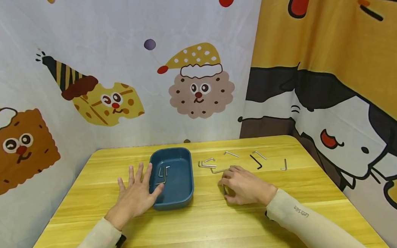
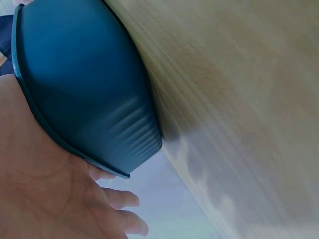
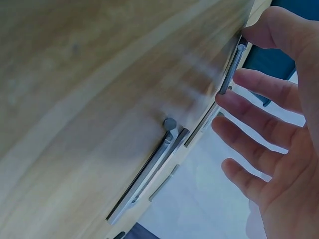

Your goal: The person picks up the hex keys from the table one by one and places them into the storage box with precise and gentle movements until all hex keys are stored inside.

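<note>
My left hand [image 1: 134, 196] lies spread at the left side of a blue tray [image 1: 177, 198], its thumb over the rim. In the left wrist view, the palm is against the tray's rim [image 2: 47, 130]. A few L-shaped hex keys [image 1: 164, 175] lie inside the tray. To the right of it, my right hand [image 1: 244, 185] is low over the table with fingers bent. Between its thumb and fingertips it pinches a small hex key [image 3: 232, 68], near the tabletop. Another silver hex key [image 1: 218, 171] lies just beyond the fingers.
Loose hex keys lie across the table [image 1: 205, 229]: a silver pair [image 1: 208, 166] near the tray, a black one [image 1: 256, 161] farther right, and a silver one [image 1: 285, 164] at the far right. A printed cloth [image 1: 192, 18] hangs behind the table.
</note>
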The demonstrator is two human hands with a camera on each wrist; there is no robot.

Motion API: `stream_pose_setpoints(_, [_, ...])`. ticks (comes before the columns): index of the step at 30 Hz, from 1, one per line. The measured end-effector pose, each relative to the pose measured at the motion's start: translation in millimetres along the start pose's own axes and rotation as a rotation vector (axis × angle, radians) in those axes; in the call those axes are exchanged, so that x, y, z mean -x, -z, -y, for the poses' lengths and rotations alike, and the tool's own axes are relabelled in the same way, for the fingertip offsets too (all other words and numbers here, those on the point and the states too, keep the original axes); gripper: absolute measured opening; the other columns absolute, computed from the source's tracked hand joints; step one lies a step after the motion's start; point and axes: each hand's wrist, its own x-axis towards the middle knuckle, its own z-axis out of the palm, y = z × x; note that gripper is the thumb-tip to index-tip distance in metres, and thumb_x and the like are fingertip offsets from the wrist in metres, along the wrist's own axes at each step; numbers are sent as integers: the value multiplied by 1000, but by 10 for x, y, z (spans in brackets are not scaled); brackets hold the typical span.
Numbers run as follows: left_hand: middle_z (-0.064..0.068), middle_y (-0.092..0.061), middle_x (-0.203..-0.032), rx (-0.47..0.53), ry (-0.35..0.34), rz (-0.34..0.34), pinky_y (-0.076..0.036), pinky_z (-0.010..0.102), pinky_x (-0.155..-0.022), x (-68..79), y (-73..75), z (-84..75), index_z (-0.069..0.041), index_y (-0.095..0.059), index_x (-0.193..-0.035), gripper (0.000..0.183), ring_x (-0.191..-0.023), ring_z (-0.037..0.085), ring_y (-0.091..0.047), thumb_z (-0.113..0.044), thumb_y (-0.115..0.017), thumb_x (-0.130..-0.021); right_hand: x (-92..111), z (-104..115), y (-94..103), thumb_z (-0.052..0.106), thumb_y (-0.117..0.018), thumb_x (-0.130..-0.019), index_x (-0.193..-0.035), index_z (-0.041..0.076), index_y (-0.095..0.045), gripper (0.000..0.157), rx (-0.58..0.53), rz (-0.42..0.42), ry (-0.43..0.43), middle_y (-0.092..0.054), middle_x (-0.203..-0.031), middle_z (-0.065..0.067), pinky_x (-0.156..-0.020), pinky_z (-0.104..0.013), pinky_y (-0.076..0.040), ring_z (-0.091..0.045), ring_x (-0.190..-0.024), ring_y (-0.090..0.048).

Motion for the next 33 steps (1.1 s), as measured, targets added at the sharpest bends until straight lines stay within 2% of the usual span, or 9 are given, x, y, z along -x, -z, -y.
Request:
stream_pose_setpoints(14, [29, -5, -196, -4, 7, -3, 4, 97, -131, -19, 3, 7, -11, -15, -189, 99, -178, 64, 8, -68, -53, -117, -75, 5, 6, 41, -91, -94, -122, 17, -86, 37, -10, -46, 3, -83, -119, 0, -121, -51, -62, -21, -112, -73])
stream_pose_setpoints(19, [29, -5, -196, -3, 4, -4, 5, 98, -131, -24, 8, 8, -11, -15, -189, 99, -178, 65, 6, -68, -53, -117, -125, 2, 25, 41, -91, -94, -125, 14, -87, 41, 2, -65, 5, -83, -121, -2, -119, -50, -63, -22, -112, -75])
stream_pose_setpoints(25, [29, -5, -195, -6, -5, -14, 6, 98, -130, -37, 2, 27, -11, -14, -189, 99, -178, 64, 7, -67, -53, -117, -185, 7, 60, 42, -89, -96, -131, 14, -86, 45, 5, -84, 0, -84, -127, -5, -120, -52, -63, -26, -119, -79])
stream_pose_setpoints(33, [29, -3, -196, -12, -3, 1, 7, 97, -130, -25, -6, 26, -11, -13, -189, 99, -178, 64, 10, -68, -51, -118, -285, 33, 110, 41, -86, -97, -132, 16, -86, 43, -5, -109, -15, -83, -130, -4, -120, -51, -62, -26, -122, -79])
